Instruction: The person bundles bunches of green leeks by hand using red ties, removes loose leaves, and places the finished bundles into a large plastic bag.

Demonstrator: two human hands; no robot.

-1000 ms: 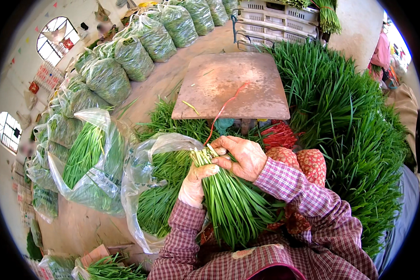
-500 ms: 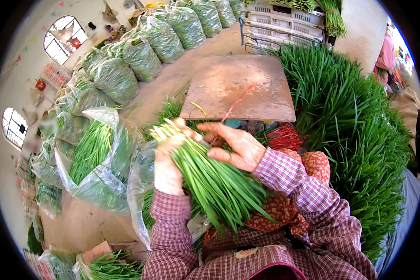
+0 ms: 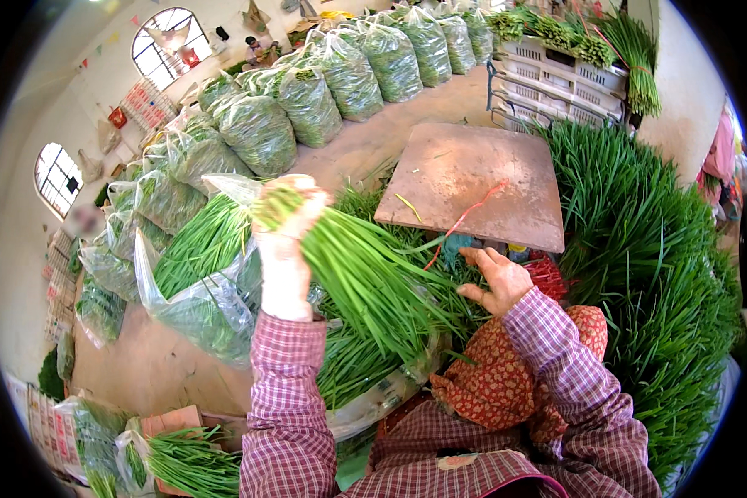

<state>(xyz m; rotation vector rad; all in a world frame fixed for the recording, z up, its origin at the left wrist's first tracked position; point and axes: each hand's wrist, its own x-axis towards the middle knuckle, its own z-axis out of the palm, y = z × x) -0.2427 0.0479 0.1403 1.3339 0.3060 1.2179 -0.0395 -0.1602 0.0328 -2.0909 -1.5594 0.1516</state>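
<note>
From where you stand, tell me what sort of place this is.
Likely an indoor shed for packing leafy vegetables: a row of filled clear bags, stacked white crates, and the bunch of long green leaves in the left hand suggest it.

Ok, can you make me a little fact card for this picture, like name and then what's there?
Left hand: gripping a bunch of long green leaves by the stem end
Right hand: fingers apart, near the brown tabletop
On tabletop: red strip, hanging over the near edge
To the left: open clear bag with greens inside
To the right: big heap of greens
Far side: filled clear bags, stacked white crates
</note>
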